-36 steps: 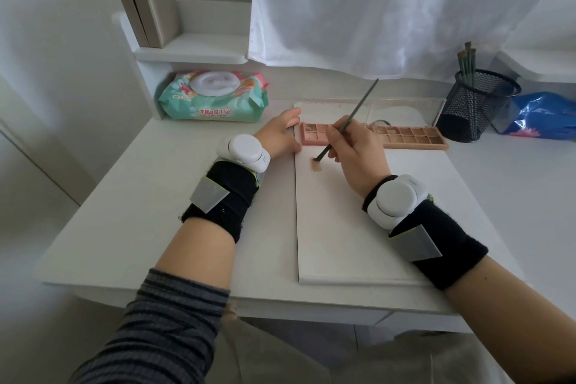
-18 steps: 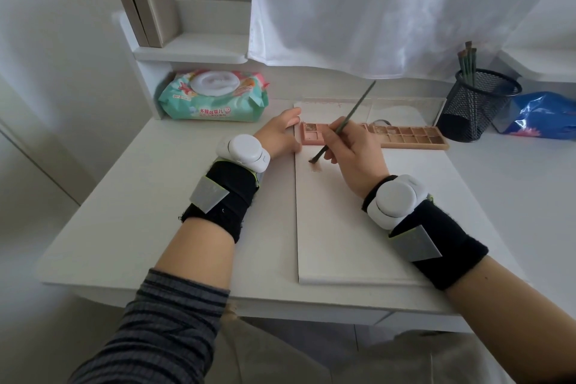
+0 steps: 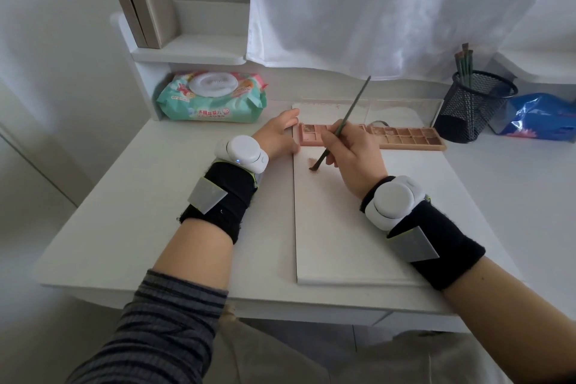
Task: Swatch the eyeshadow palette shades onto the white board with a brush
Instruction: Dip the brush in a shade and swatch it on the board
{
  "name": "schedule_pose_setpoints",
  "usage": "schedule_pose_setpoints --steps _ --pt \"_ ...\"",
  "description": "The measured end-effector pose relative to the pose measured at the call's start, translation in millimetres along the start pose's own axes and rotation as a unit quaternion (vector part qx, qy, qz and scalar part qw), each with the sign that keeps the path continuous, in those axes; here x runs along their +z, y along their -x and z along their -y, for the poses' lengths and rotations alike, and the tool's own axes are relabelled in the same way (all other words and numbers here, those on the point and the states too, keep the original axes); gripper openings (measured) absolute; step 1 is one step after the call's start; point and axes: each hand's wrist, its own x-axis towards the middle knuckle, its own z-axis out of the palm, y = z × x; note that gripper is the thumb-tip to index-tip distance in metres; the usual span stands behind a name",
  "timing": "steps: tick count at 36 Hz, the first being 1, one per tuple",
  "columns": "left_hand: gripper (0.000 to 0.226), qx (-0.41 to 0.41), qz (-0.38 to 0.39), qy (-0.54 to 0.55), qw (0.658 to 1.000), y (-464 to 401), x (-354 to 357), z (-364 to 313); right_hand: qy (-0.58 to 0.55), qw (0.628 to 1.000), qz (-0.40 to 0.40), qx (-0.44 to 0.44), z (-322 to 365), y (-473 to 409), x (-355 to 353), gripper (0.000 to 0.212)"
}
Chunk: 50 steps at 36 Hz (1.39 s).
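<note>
A white board (image 3: 336, 227) lies flat on the desk in front of me. Across its far end sits a long pink eyeshadow palette (image 3: 405, 135) with many brown and tan pans. My right hand (image 3: 352, 156) pinches a thin dark-handled brush (image 3: 346, 121), whose bristle tip touches the board at a small pinkish-brown swatch (image 3: 312, 162) near the board's upper left corner. My left hand (image 3: 279, 134) rests on the board's left edge beside the palette's left end, fingers relaxed.
A pack of wet wipes (image 3: 213, 97) lies at the back left under a small shelf (image 3: 187, 53). At the back right stand a black mesh cup (image 3: 477, 106) holding several brushes and a blue plastic bag (image 3: 542, 118). A white curtain hangs behind the desk.
The brush tip has slid a little to the left over the swatch and the handle tilted with it. My left hand has stayed put.
</note>
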Motion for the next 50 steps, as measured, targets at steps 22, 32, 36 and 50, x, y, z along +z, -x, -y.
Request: schedule_pose_setpoints --steps 22,32,36,50 --pt "0.079 -0.002 -0.005 -0.016 1.0 -0.2 0.1 -0.8 -0.016 0.999 -0.036 -0.002 0.8 -0.5 -0.2 0.02" --pt "0.08 -0.006 -0.004 -0.002 1.0 -0.1 0.4 -0.1 0.013 1.0 -0.017 0.007 0.6 -0.1 -2.1 0.031" --pt "0.08 -0.008 -0.004 -0.009 1.0 -0.5 0.0 0.6 0.006 0.999 -0.033 0.001 0.6 0.2 -2.0 0.022" --pt "0.079 -0.007 -0.007 -0.017 1.0 -0.6 0.1 -0.8 0.006 1.0 -0.028 0.003 1.5 0.6 -2.0 0.024"
